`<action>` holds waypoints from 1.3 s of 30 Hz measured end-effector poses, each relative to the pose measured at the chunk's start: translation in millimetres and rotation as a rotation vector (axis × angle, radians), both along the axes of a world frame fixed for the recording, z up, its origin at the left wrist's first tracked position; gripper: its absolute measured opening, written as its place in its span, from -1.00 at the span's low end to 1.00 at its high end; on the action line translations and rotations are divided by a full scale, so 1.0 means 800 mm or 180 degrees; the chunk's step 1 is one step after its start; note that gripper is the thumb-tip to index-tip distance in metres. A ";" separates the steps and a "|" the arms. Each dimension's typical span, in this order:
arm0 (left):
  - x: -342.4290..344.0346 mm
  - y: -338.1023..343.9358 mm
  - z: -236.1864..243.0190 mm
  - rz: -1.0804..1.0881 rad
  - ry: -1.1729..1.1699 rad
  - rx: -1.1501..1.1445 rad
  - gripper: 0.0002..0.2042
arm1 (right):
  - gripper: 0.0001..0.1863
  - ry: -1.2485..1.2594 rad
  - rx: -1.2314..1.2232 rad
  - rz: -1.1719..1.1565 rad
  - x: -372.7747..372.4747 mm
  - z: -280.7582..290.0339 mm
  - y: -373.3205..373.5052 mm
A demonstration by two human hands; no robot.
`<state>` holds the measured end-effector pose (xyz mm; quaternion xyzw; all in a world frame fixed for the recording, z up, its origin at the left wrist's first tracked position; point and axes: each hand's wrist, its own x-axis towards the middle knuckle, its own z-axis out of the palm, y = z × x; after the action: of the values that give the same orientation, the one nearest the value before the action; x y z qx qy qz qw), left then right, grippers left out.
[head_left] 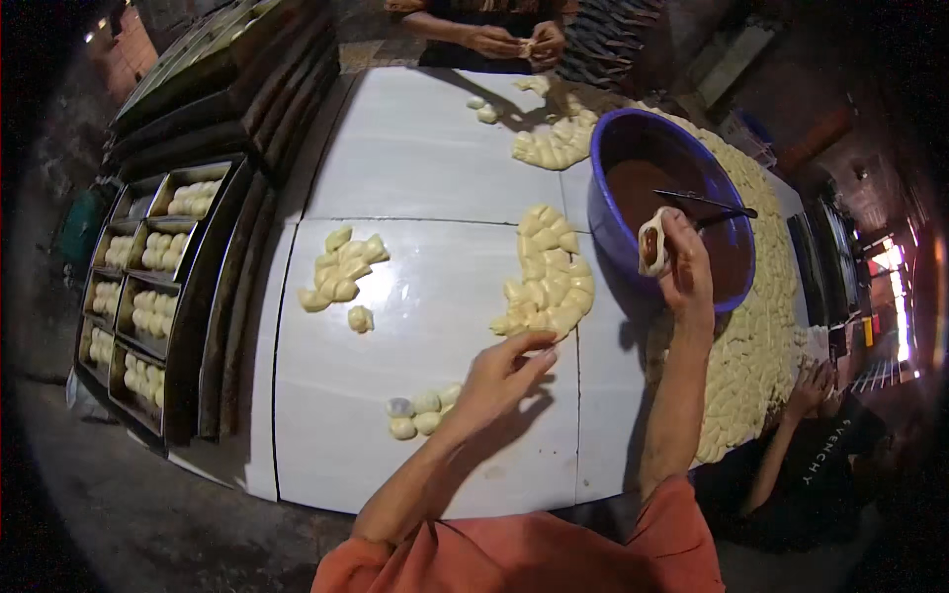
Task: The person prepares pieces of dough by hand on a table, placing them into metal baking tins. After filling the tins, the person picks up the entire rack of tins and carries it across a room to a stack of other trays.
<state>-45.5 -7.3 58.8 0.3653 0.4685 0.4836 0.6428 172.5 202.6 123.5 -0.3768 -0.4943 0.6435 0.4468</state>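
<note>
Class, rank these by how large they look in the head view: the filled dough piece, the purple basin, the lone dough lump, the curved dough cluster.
1. Purple basin
2. Curved dough cluster
3. Filled dough piece (seems nearer the camera; true size unsure)
4. Lone dough lump

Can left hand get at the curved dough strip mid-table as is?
Likely yes: left hand is right by the near end of the dough strip, nothing visibly between.

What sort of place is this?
Likely a bakery: metal trays at left hold rows of dough balls, cut dough covers the right side of the table, and the right hand holds a dough piece with brown filling near a purple tub.
</note>
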 end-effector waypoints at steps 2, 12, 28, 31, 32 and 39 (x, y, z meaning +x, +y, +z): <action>0.016 0.020 -0.002 0.0138 -0.0326 0.0112 -0.54 | -0.80 0.0623 -0.0126 -0.0082 -0.037 -0.014 -0.036; -0.028 0.006 -0.025 0.1432 -0.1683 -0.0257 -0.76 | -0.65 0.0920 -0.0859 0.0822 -0.111 -0.081 -0.153; -0.074 -0.016 -0.040 0.1435 -0.0662 -0.0069 -0.68 | -0.81 -0.0786 0.0081 0.0221 -0.186 -0.099 -0.223; -0.098 -0.019 -0.021 0.1197 -0.0798 -0.0403 -0.67 | -0.73 -0.0602 -0.0557 0.0441 -0.182 -0.075 -0.230; -0.100 -0.022 -0.015 0.1228 -0.0723 -0.0367 -0.64 | -0.71 -0.0721 -0.0013 0.0729 -0.174 -0.083 -0.228; -0.087 -0.028 -0.021 0.1205 -0.0587 0.0024 -0.72 | -0.81 -0.0817 0.1406 0.0447 -0.182 -0.109 -0.224</action>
<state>-114.8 -29.4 42.3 0.2272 0.4661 0.6289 0.5793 26.7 23.0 36.5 -0.3134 -0.7004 0.4964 0.4061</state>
